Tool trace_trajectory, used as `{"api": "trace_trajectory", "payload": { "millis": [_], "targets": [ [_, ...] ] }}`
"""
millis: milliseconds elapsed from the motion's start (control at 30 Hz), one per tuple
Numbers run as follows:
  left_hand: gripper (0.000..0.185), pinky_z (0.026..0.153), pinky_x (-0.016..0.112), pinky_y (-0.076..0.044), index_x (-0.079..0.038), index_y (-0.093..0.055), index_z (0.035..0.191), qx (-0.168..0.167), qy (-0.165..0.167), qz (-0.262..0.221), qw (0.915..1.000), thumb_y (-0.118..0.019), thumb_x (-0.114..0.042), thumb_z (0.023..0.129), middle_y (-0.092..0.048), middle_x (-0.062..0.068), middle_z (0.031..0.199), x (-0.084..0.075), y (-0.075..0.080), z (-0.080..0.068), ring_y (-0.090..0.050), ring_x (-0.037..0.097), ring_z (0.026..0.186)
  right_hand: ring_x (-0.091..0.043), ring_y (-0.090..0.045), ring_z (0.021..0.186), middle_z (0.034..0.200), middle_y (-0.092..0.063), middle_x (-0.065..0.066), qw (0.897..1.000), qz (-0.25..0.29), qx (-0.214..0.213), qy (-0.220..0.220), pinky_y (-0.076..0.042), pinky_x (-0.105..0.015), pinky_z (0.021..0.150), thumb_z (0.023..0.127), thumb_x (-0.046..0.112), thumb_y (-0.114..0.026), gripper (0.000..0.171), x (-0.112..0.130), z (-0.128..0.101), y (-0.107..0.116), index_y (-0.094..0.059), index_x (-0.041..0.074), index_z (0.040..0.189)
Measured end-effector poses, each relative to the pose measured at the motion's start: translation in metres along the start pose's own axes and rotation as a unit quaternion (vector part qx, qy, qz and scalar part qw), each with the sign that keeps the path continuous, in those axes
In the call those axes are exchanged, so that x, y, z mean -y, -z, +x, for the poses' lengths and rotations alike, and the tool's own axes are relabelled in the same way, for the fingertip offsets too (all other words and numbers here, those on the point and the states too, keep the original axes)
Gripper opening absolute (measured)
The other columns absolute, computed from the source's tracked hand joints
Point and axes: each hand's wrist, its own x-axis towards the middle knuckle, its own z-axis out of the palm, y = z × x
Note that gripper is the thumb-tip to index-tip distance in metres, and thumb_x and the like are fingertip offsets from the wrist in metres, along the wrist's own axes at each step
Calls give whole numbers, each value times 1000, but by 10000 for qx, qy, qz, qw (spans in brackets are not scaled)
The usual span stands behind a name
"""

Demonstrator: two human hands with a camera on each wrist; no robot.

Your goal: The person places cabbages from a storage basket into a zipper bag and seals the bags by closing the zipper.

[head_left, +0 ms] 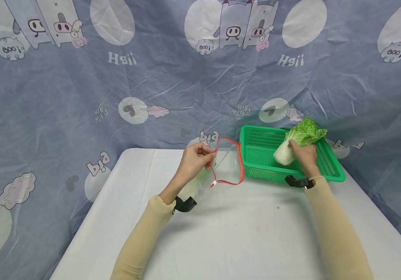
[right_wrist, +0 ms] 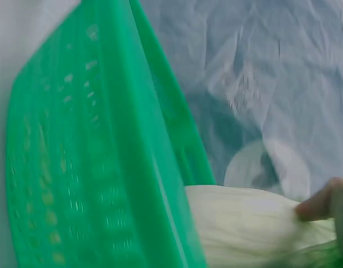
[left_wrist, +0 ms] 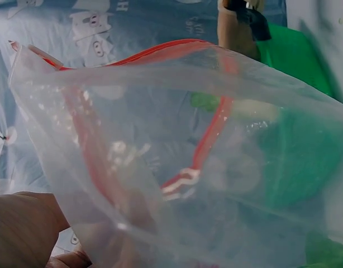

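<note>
backdrop: blue cartoon-print cloth (head_left: 172, 89) hung behind and draped around a white desk (head_left: 242, 233).
basket: green slotted basket (head_left: 263, 163) at the far right of the desk, no other contents visible; its wall fills the right wrist view (right_wrist: 87, 167).
cabbage: napa cabbage (head_left: 300, 140), white stem end low, green leaves up and tilted right, lifted above the basket's right half; pale stem also shows in the right wrist view (right_wrist: 244, 223).
right hand: right hand (head_left: 303, 155) wrapped round the cabbage's white stem, fingers curled on it, carrying it.
bag: clear zip bag with a red seal strip (head_left: 226, 163), raised off the desk just left of the basket, mouth open towards the basket; the left wrist view looks through the plastic (left_wrist: 177, 145).
left hand: left hand (head_left: 195, 159) pinches the bag's rim at its left edge, keeping the mouth spread.
step in hand (judgement): cabbage picked out of the basket, about to go into the bag; bag not yet loaded.
next move calls for (judgement): swing the cabbage left to the mouth, lead with the stem end, keep the rim wide and slack enough for the leafy top.
risk (judgement): one-hand hold may let the mouth sag shut or leaves catch on the seal.
</note>
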Motion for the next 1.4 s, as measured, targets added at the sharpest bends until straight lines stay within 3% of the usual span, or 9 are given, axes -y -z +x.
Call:
{"api": "trace_trajectory", "payload": {
  "millis": [167, 333, 433, 567, 767, 900, 1000, 1233, 1400],
  "targets": [
    [8, 61, 54, -55, -3, -65, 91, 79, -10, -43, 10000, -69, -9, 88, -67, 25, 80, 1, -1, 0, -60, 19, 51, -30, -36, 133, 150, -30, -15, 9932, 1041, -384, 365, -35, -46, 108, 89, 49, -52, 79, 20, -24, -9, -16, 15, 151],
    [8, 65, 61, -52, -3, -65, 90, 33, 9, -89, 10000, -69, -9, 88, -67, 22, 77, 2, -1, 1, -60, 20, 50, -21, -38, 133, 149, -34, -8, 9807, 1748, -443, 755, -35, -40, 107, 91, 42, -54, 70, 49, -65, -18, -18, 30, 150],
    [8, 62, 56, -54, -2, -65, 90, 4, 8, -99, 10000, -69, -9, 87, -67, 24, 78, 2, -1, 1, -60, 20, 49, -15, -45, 121, 132, -45, 1, 9697, 2085, -511, 1164, -39, -33, 100, 91, 34, -57, 58, 64, -91, -25, -31, 26, 143],
    [7, 54, 39, -55, -3, -66, 90, -5, 8, -55, 10000, -69, -9, 87, -67, 19, 75, 2, -3, 2, -60, 19, 50, -9, -49, 109, 113, -51, 12, 9513, 2466, -594, 1754, -38, -27, 96, 90, 21, -61, 47, 81, -122, -32, -43, 21, 133],
    [7, 51, 32, -54, -2, -66, 89, 58, 38, -29, 10000, -69, -8, 87, -66, 9, 70, 1, -7, 1, -60, 18, 50, -5, -51, 106, 109, -53, 14, 9336, 2744, -198, 2295, -38, -24, 96, 90, 10, -62, 43, 89, -157, -40, -46, 19, 129],
    [7, 52, 33, -55, -3, -66, 89, 136, 113, 9, 9998, -68, -9, 88, -66, 8, 68, 0, -9, 0, -60, 18, 51, -5, -53, 104, 107, -55, 11, 9345, 2609, 343, 2399, -40, -20, 94, 88, 6, -64, 41, 83, -174, -52, -48, 13, 126],
    [7, 54, 39, -56, -3, -65, 91, 145, 182, -6, 9997, -68, -9, 88, -66, 8, 69, 1, -10, -1, -60, 17, 51, -6, -50, 109, 115, -52, 6, 9455, 2114, 765, 2358, -39, -19, 96, 89, 9, -65, 51, 75, -184, -59, -40, 8, 133],
    [8, 66, 58, -53, -4, -65, 93, 146, 218, -56, 9996, -67, -11, 90, -67, 9, 72, 0, -11, -2, -60, 16, 49, -33, -44, 130, 138, -44, -20, 9505, 1190, 1717, 2298, -36, -49, 108, 89, 19, -68, 73, 59, -191, -67, -24, 3, 146],
    [10, 64, 49, -57, -1, -63, 95, 287, 235, -167, 9992, -65, -9, 91, -67, 12, 74, 1, -12, -2, -63, 19, 52, -39, -44, 130, 140, -42, -22, 9403, 646, 2158, 2552, -38, -56, 105, 88, 21, -70, 78, 52, -188, -68, -23, 3, 147]
  ]
}}
